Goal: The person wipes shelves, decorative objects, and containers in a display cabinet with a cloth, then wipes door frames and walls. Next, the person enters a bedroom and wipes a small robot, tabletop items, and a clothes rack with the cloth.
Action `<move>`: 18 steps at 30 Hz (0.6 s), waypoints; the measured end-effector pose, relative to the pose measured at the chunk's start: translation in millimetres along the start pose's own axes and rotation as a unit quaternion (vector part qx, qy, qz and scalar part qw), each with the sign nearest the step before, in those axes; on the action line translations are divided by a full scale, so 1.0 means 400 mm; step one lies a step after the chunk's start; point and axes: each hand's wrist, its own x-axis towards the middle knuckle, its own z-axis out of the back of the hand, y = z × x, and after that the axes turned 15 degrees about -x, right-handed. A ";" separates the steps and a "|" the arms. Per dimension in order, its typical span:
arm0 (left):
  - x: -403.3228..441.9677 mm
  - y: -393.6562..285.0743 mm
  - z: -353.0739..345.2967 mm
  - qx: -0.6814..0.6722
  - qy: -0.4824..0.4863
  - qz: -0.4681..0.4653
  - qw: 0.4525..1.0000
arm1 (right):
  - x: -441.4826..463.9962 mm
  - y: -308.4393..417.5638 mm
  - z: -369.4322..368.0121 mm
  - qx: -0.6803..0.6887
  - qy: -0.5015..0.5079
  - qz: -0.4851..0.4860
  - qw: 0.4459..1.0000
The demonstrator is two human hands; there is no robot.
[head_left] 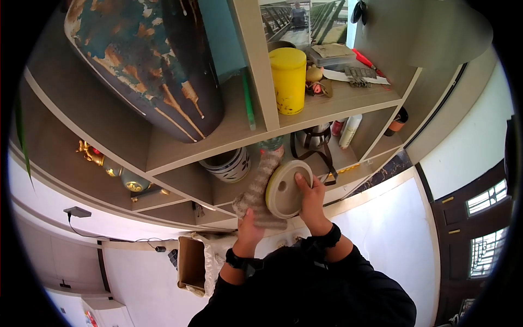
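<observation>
My left hand (pixel 249 229) is closed on a fuzzy beige-grey cloth (pixel 256 191), which stretches up toward the lower shelf. In my right hand (pixel 314 204) is a round ceramic piece (pixel 294 203), thumb over its face and the other fingers hidden behind. It has a pale rim, a yellow-green side and a dark round spot, perhaps a hole, off its middle. Whether it is a flower pot's underside or a dish I cannot tell. The cloth lies against its left side. Behind them, a blue-and-white patterned pot (pixel 231 168) sits on the lower shelf.
A large drip-glazed vase (pixel 158 65) and a yellow canister (pixel 289 82) stand on the upper shelf. Below are a brown strap (pixel 328 163), a white spray can (pixel 350 131) and gold ornaments (pixel 93 155). An open cardboard box (pixel 192 261) is on the floor at left.
</observation>
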 end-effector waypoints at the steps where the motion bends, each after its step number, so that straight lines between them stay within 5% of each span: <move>1: -0.003 0.005 0.014 -0.105 -0.046 0.047 0.992 | 0.007 -0.007 0.002 0.001 -0.001 0.001 1.000; 5: -0.021 -0.025 0.005 -0.297 0.040 0.037 0.953 | 0.033 0.000 0.015 -0.015 -0.069 0.059 0.996; 8: -0.015 -0.044 -0.008 -0.317 -0.014 0.090 0.944 | 0.018 0.023 0.012 0.007 -0.062 0.063 0.996; 10: -0.026 -0.038 -0.019 -0.318 -0.049 0.099 0.942 | -0.016 0.016 0.006 -0.153 -0.087 0.136 0.975; 12: -0.030 0.010 0.003 -0.365 0.042 0.096 0.925 | -0.042 -0.030 0.000 -0.238 -0.073 0.200 0.948; 14: -0.019 0.016 0.005 -0.341 0.049 0.044 0.938 | -0.049 -0.054 -0.005 -0.284 -0.057 0.268 0.919; 16: -0.009 -0.004 -0.003 -0.150 0.003 -0.014 0.989 | -0.049 -0.029 -0.012 -0.286 -0.025 0.292 0.912; 18: 0.004 -0.008 0.021 -0.104 -0.032 -0.045 0.993 | -0.044 -0.011 -0.005 -0.443 0.053 0.309 0.840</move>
